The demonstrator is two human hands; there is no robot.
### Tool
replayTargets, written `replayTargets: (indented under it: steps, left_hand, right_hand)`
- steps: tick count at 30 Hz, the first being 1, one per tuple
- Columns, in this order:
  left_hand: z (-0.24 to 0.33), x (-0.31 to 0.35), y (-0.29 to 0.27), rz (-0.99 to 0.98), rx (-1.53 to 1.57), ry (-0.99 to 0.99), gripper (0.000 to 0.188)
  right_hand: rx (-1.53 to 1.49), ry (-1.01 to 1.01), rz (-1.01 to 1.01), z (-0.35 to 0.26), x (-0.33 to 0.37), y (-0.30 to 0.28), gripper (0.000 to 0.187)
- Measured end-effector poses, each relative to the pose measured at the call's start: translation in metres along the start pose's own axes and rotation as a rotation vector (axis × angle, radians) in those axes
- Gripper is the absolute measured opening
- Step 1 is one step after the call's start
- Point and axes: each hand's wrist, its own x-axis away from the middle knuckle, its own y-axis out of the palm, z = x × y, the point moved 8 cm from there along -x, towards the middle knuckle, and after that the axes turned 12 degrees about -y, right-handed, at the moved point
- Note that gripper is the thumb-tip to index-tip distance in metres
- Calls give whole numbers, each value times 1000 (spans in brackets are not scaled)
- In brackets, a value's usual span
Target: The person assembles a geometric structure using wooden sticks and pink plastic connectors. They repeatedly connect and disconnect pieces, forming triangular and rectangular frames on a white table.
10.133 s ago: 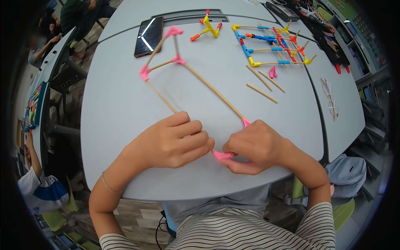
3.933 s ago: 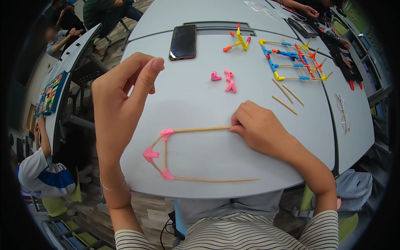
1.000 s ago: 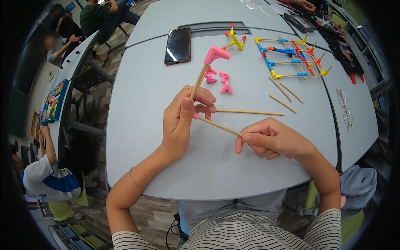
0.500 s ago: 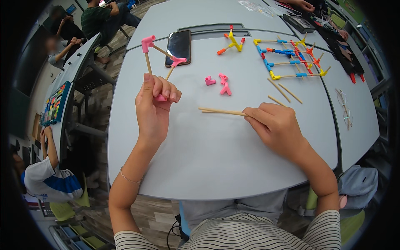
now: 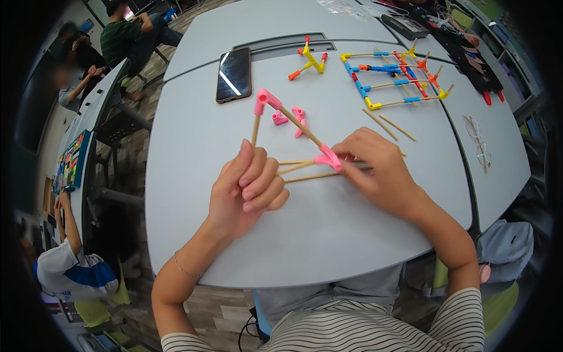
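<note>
My left hand [image 5: 247,189] is closed around the lower corner of a triangle-shaped frame of wooden sticks, with a pink connector [image 5: 267,100] at its top. At the frame's right corner, my right hand [image 5: 381,175] pinches another pink connector [image 5: 329,157]. The lower corner is hidden inside my left fingers. Two thin wooden sticks [image 5: 311,176] pass below that right connector, partly covered by my right hand; whether they touch it I cannot tell. Just beyond the frame lie loose pink connectors [image 5: 280,118], partly behind its slanting stick.
A phone [image 5: 234,75] lies at the far left of the table. Behind the loose connectors stands a small yellow and red connector piece [image 5: 314,63]. A larger multicoloured stick frame [image 5: 399,79] is at the far right, with loose sticks [image 5: 397,127] before it and glasses [image 5: 478,141] beyond.
My left hand has brought the pink-cornered frame rightward and lower. My right hand has let go of the two sticks and taken the frame's right connector. The view has shifted slightly.
</note>
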Motion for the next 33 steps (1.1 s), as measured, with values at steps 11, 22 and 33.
replayTargets:
  steps: [11,22,33]
  left_hand:
    - [-58,-5,8,-49,-284,-276,41]
    - [-12,10,24,243,-1069,390,30]
    - [-3,15,31,285,-1215,511,17]
  right_hand:
    - [-1181,421,-106,6,12,27,32]
    - [-1222,633,-306,-13,32,59,33]
    - [-1180,652,-324,-14,33,66,35]
